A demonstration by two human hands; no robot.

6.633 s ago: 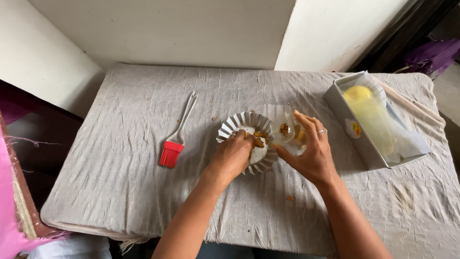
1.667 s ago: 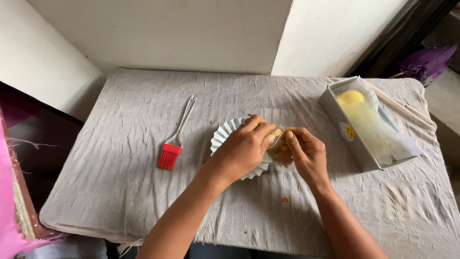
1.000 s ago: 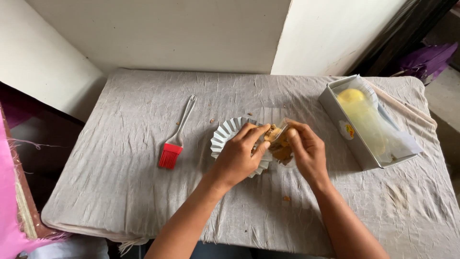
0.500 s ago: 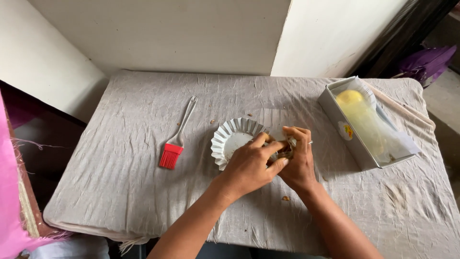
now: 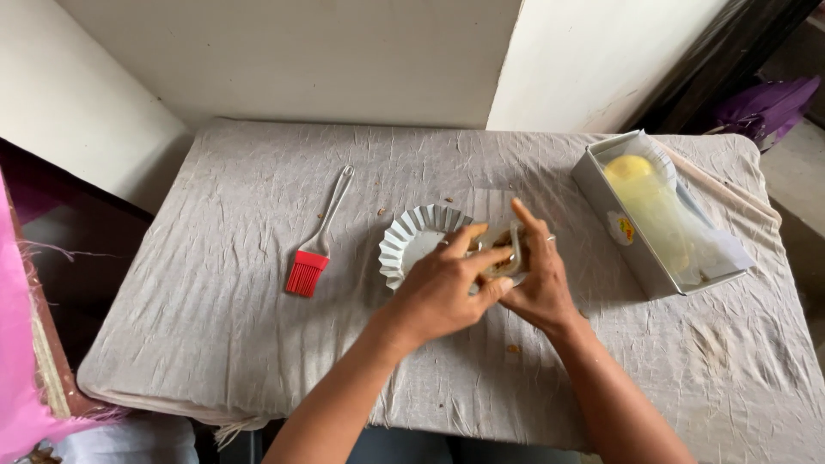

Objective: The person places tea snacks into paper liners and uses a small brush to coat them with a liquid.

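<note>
My left hand [image 5: 443, 288] and right hand [image 5: 537, 279] close their fingers around a small clear plastic container [image 5: 503, 253] beside a fluted silver metal tart tin [image 5: 412, 245].

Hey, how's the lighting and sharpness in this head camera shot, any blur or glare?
Head view: soft, even daylight with faint shadows under the left hand and right hand; no strong glare, though the fluted tin looks pale and bright; hands slightly soft, the red brush crisp; table edges bow from wide-angle distortion.
</note>
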